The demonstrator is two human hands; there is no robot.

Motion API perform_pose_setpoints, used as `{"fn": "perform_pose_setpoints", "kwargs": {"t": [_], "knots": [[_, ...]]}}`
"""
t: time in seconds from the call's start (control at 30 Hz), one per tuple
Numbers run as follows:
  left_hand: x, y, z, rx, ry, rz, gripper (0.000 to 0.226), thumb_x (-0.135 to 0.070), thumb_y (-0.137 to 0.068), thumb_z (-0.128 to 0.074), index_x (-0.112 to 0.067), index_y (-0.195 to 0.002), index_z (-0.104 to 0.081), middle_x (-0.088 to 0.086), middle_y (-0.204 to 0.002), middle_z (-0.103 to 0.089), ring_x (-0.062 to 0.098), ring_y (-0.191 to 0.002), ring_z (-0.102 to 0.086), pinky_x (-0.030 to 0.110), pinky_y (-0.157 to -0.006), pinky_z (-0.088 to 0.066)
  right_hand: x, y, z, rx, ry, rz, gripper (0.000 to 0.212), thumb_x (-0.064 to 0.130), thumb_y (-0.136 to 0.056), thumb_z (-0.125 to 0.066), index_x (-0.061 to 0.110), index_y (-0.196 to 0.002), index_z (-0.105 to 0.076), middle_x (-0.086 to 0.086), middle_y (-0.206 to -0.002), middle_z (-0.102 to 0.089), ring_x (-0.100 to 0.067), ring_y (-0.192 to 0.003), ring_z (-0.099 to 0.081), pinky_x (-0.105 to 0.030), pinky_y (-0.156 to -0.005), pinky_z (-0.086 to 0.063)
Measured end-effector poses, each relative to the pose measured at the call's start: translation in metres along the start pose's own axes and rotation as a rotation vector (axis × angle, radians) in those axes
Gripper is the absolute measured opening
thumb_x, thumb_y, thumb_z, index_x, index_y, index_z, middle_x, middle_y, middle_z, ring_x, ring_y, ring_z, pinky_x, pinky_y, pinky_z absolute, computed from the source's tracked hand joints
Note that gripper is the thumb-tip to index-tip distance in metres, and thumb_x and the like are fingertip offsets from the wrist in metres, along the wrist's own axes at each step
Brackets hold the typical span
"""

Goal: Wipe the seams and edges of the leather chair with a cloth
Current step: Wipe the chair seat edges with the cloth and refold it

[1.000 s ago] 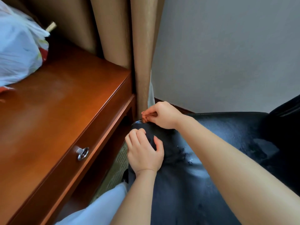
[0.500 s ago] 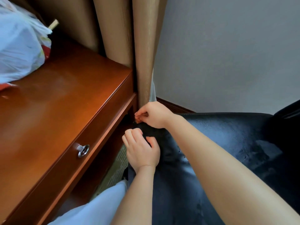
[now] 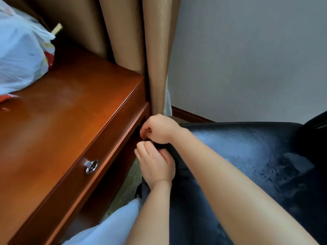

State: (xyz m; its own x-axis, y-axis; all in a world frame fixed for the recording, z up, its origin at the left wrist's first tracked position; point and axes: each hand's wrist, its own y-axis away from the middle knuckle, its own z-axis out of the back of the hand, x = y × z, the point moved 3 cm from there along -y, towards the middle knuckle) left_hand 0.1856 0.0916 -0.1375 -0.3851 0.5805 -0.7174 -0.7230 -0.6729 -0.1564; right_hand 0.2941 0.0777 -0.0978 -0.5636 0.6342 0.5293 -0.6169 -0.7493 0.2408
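Note:
The black leather chair (image 3: 247, 147) fills the right side, its glossy seat showing scuffed patches. A dark grey cloth (image 3: 184, 200) lies draped over the seat's left edge and front corner. My left hand (image 3: 155, 167) has its fingers curled into the cloth at that corner. Just above it, my right hand (image 3: 159, 129) pinches the cloth's far end at the corner nearest the desk, with its fingertips partly hidden. The two hands nearly touch.
A reddish wooden desk (image 3: 62, 121) with a metal drawer pull (image 3: 91, 166) stands close on the left, leaving a narrow gap beside the chair. A white plastic bag (image 3: 21, 55) sits on it. Tan curtains (image 3: 155, 50) and a grey wall (image 3: 247, 50) lie behind. A white garment (image 3: 115, 225) is at bottom.
Both hands have shifted left and away along the chair's edge toward the desk. The left hand has closed up to the right hand, its fingers curling tighter into the cloth.

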Motion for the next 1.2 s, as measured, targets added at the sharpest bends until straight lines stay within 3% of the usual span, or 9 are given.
{"fn": "perform_pose_setpoints", "kwargs": {"t": [0.13,0.3,0.4,0.5,0.6,0.7,0.87,1.03,1.2], "knots": [[0.001,-0.001,0.000,0.005,0.005,-0.017,0.037,-0.023,-0.076,-0.030,-0.001,-0.090,-0.057,0.014,-0.098,-0.052,0.031,-0.090,-0.049,0.041,-0.064,-0.047,-0.023,0.017,0.020,-0.050,-0.192,-0.086,0.015,0.017,-0.088,-0.063,0.019,-0.099,-0.073,0.011,-0.093,-0.072,0.000,-0.094,-0.064,-0.024,-0.095,-0.047],[0.001,-0.002,0.000,0.024,-0.023,-0.009,0.036,-0.023,-0.076,-0.031,-0.002,-0.089,-0.058,0.014,-0.098,-0.053,0.032,-0.088,-0.050,0.041,-0.064,-0.051,-0.073,0.076,0.048,-0.240,-0.295,-0.274,0.012,0.017,-0.085,-0.069,0.019,-0.096,-0.075,0.011,-0.097,-0.072,0.021,-0.083,-0.056,0.002,-0.087,-0.036],[0.000,-0.002,-0.001,0.024,-0.034,-0.010,0.035,-0.022,-0.075,-0.031,-0.002,-0.089,-0.057,0.015,-0.098,-0.053,0.033,-0.089,-0.050,0.041,-0.062,-0.051,-0.066,0.075,0.036,-0.297,-0.281,-0.259,0.016,0.008,-0.087,-0.062,0.016,-0.091,-0.075,0.008,-0.094,-0.073,0.012,-0.095,-0.059,-0.016,-0.100,-0.041],[-0.002,-0.001,-0.001,0.024,-0.054,-0.035,0.034,-0.020,-0.075,-0.033,-0.001,-0.089,-0.057,0.016,-0.097,-0.053,0.034,-0.088,-0.050,0.042,-0.063,-0.049,-0.044,0.058,0.019,-0.284,-0.182,-0.153,0.021,0.011,-0.089,-0.056,0.022,-0.086,-0.074,0.011,-0.093,-0.073,-0.002,-0.106,-0.062,-0.027,-0.098,-0.045],[-0.005,-0.001,0.002,0.032,-0.089,-0.068,0.036,-0.022,-0.077,-0.034,-0.001,-0.094,-0.058,0.016,-0.099,-0.054,0.036,-0.090,-0.051,0.042,-0.063,-0.049,-0.044,0.066,0.020,-0.279,-0.181,-0.107,0.021,0.013,-0.091,-0.055,0.022,-0.088,-0.073,0.012,-0.094,-0.073,-0.001,-0.108,-0.060,-0.022,-0.095,-0.044],[-0.011,-0.002,0.006,0.093,-0.141,-0.158,0.045,-0.026,-0.080,-0.032,-0.003,-0.107,-0.060,0.014,-0.107,-0.056,0.034,-0.097,-0.052,0.042,-0.069,-0.050,-0.077,0.105,0.033,-0.420,-0.260,-0.229,0.018,0.012,-0.091,-0.058,0.020,-0.092,-0.075,0.011,-0.098,-0.072,0.009,-0.107,-0.056,-0.017,-0.099,-0.041],[-0.017,-0.004,0.000,0.167,-0.238,-0.359,0.047,-0.021,-0.083,-0.033,-0.005,-0.116,-0.063,0.014,-0.116,-0.061,0.035,-0.108,-0.055,0.045,-0.092,-0.046,-0.100,0.131,0.035,-0.665,-0.207,-0.435,0.017,0.013,-0.089,-0.060,0.019,-0.093,-0.076,0.003,-0.108,-0.071,-0.012,-0.108,-0.062,-0.029,-0.097,-0.045],[-0.020,0.000,0.004,0.243,-0.308,-0.464,0.052,-0.024,-0.085,-0.029,-0.003,-0.120,-0.062,0.015,-0.122,-0.061,0.034,-0.116,-0.055,0.050,-0.099,-0.042,-0.054,0.108,0.010,-0.573,-0.120,-0.186,0.023,0.012,-0.093,-0.048,0.014,-0.084,-0.069,-0.001,-0.095,-0.070,-0.023,-0.095,-0.060,-0.037,-0.080,-0.049],[-0.024,0.000,0.015,0.333,-0.340,-0.427,0.043,-0.017,-0.094,-0.037,-0.004,-0.131,-0.053,0.013,-0.137,-0.051,0.030,-0.131,-0.043,0.045,-0.109,-0.032,-0.119,0.158,0.040,-0.768,-0.116,-0.497,0.025,0.012,-0.093,-0.048,0.016,-0.092,-0.072,-0.001,-0.105,-0.070,-0.023,-0.109,-0.059,-0.031,-0.084,-0.046]]}}
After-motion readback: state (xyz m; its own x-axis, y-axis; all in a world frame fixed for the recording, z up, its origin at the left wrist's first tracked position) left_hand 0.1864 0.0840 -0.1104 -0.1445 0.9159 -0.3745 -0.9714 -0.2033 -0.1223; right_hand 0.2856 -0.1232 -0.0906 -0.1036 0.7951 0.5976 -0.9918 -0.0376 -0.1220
